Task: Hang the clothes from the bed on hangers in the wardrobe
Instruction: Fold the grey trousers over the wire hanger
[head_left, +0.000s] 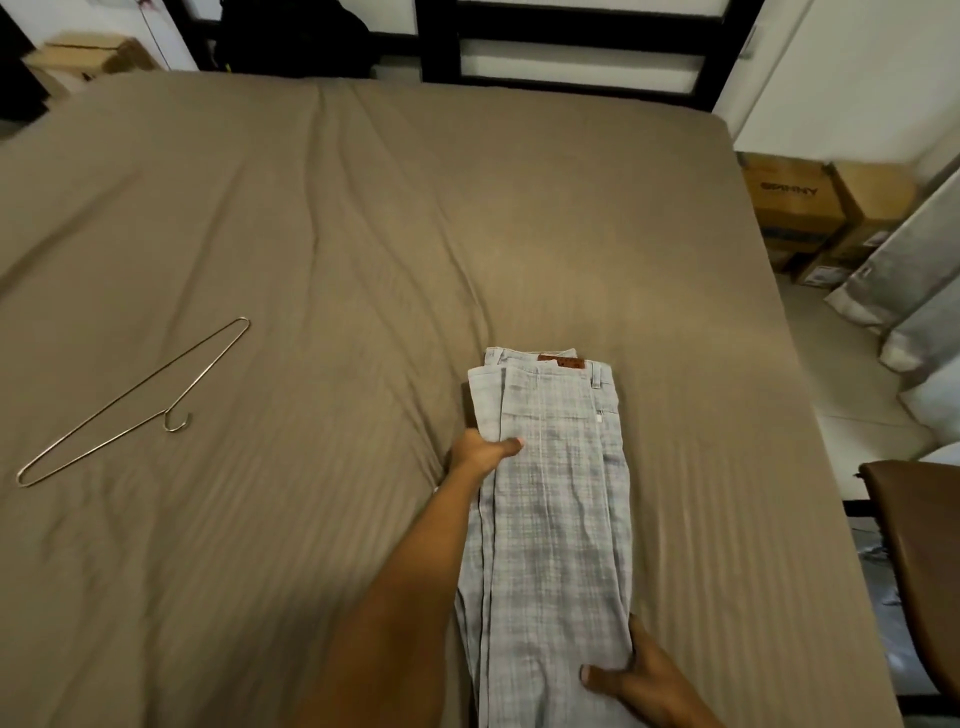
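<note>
A pair of light grey checked trousers (550, 499) lies folded lengthwise on the bed (332, 249), waistband pointing away from me. My left hand (480, 451) grips the trousers' left edge below the waistband, thumb on top and fingers tucked under the cloth. My right hand (634, 680) holds the right edge lower down, thumb over the fabric. A thin metal wire hanger (130, 405) lies flat on the brown sheet far to the left, apart from both hands. No wardrobe shows in the head view.
Cardboard boxes (826, 208) stand on the floor right of the bed, next to a grey curtain (914, 280). A brown chair (919, 561) sits at the right edge. A black bed frame (571, 31) and another box (88, 57) lie beyond the mattress.
</note>
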